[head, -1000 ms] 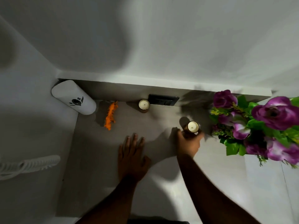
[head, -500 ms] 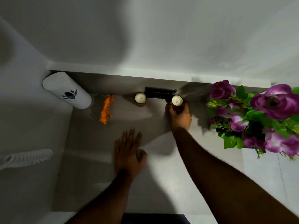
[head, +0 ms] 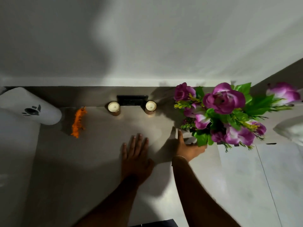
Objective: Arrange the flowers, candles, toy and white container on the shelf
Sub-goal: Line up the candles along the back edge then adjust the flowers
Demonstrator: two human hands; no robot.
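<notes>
A bunch of purple flowers [head: 223, 112] with green leaves stands in a white vase [head: 188, 139] at the right end of the grey shelf [head: 91, 149]. My right hand [head: 188, 149] wraps the vase's base, thumb on its left side, fingers hidden under the leaves. My left hand [head: 136, 154] lies flat and spread on the shelf's middle. Two candles stand at the back wall, one on the left [head: 114, 107] and one on the right [head: 150, 106]. The orange toy animal [head: 78, 122] stands left of them. The white container [head: 31, 106] sits in the far left corner.
A black socket plate [head: 132, 100] sits on the back wall between the two candles. White walls close the shelf at the back and left. A tiled floor [head: 262, 185] lies to the right below the shelf edge, with a white object [head: 291, 130] at the frame's right border.
My right hand set the second candle at the back wall beside the socket, let it go, and moved right to the vase. The left hand stayed flat on the shelf.
</notes>
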